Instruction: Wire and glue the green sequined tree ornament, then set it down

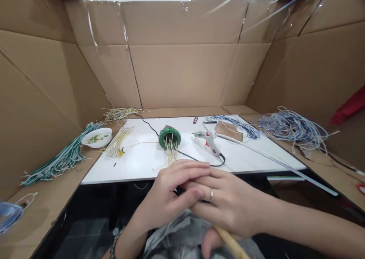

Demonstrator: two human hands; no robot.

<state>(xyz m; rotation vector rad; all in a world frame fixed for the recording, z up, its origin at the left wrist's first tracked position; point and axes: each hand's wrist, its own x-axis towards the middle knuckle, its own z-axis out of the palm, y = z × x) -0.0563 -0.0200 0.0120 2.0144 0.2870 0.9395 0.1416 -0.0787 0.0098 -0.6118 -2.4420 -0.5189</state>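
Near the bottom middle, my left hand [173, 194] is closed, its fingers pressed together over those of my right hand. Whatever is between the two hands is mostly hidden; only a dark bit shows. My right hand [228, 202], with a ring on one finger, is closed, its thumb against a pale tan stick [230, 243] that runs out of view below. Beyond the hands, a green hollow round piece [162, 138] lies on the white board with yellowish strands [172, 152] hanging from its opening. To its right is a white glue gun [211, 142] with a dark cord.
Cardboard walls [182, 73] surround the white board [142, 171]. At left are green-white strands [62, 156], a white bowl [106, 140] with scraps and yellow strands [116, 143]. Blue-white strands [293, 128] and a long white rod [285, 166] lie at right.
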